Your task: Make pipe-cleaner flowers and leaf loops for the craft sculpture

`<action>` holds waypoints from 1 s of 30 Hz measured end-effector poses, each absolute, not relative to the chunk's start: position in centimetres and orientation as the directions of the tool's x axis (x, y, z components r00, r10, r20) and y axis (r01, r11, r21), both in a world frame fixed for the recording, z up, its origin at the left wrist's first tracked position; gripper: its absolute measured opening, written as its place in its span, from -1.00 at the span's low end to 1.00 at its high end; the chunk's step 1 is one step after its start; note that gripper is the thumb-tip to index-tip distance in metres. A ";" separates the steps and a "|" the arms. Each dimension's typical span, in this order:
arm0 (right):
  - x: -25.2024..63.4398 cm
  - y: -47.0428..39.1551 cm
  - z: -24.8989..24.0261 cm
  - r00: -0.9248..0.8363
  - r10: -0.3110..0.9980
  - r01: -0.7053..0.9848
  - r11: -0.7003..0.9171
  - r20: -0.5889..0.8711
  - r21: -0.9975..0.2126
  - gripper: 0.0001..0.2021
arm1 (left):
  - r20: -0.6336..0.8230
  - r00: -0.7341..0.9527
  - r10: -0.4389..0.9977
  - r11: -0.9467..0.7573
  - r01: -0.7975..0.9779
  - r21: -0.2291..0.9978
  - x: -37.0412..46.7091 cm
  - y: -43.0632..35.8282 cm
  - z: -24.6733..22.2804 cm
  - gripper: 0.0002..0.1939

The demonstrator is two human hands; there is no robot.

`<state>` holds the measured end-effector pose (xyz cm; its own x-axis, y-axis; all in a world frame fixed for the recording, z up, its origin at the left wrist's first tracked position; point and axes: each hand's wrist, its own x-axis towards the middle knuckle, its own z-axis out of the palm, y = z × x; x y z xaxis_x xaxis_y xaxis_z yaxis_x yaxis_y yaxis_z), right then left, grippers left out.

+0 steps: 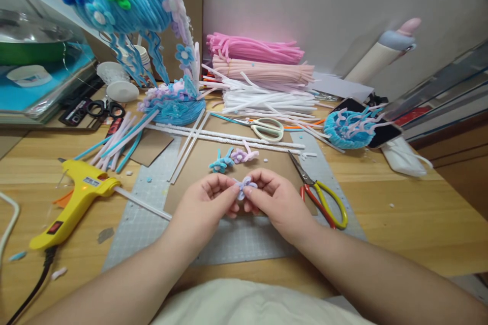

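Between both hands is a small lilac pipe-cleaner flower (246,183), held above the brown cardboard (183,198). The thumb and fingers of my left hand (213,195) pinch its left petals. On the other side, my right hand (270,194) pinches its right petals, thumb toward me. Just beyond the fingertips lie a blue pipe-cleaner flower (218,164) and a purple and pink one (239,155). Scissors with red and yellow handles (322,195) rest to the right of my right hand, blades pointing away.
A yellow glue gun (76,198) with a glue stick lies at left on the wooden table. Bundles of pipe cleaners (267,71) are stacked at the back. A blue flower-covered decoration (125,0) rises back left. White-handled scissors (267,129) lie behind the cardboard, on a grey cutting mat (244,244).
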<state>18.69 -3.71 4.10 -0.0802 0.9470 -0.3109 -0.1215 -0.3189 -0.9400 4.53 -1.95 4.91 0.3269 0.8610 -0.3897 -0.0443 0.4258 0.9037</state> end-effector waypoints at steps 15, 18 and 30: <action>19.8 -3.5 3.8 -0.291 0.863 -0.308 -0.493 -0.413 -0.813 -0.78 | -0.238 0.412 0.880 0.250 0.025 0.968 4.1 -2.1 4.3 -0.87; 19.7 -3.5 3.9 -0.290 0.884 -0.309 -0.449 -0.367 -0.839 -0.80 | -0.285 0.394 0.874 0.316 -0.015 0.949 4.2 -2.0 4.3 -0.84; 19.2 -3.7 4.1 -0.093 0.944 -0.163 -0.329 -0.317 -0.930 -0.83 | -0.378 0.447 0.811 0.461 -0.089 0.883 4.4 -2.1 4.7 -0.83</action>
